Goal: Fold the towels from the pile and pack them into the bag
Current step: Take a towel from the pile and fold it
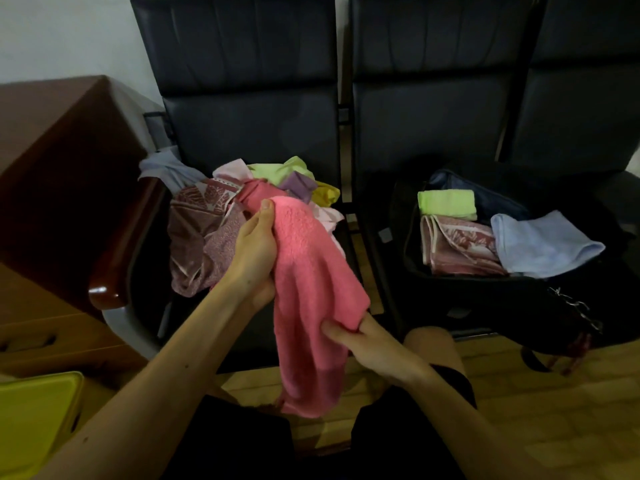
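Fingers of our left hand (254, 247) are curled round the bunched top of the pink towel (311, 289), and our right hand (367, 344) pinches its lower edge between thumb and fingers. Risk, as we judge it: both grips sit on gathered cloth, not on corners, so the fold may come out skewed, and the loose tail hanging toward the floor could drag. The towel looks thick, fuzzy and unfolded, held just before the pile (197, 230) and well apart from the bag (485, 299) on the next seat.
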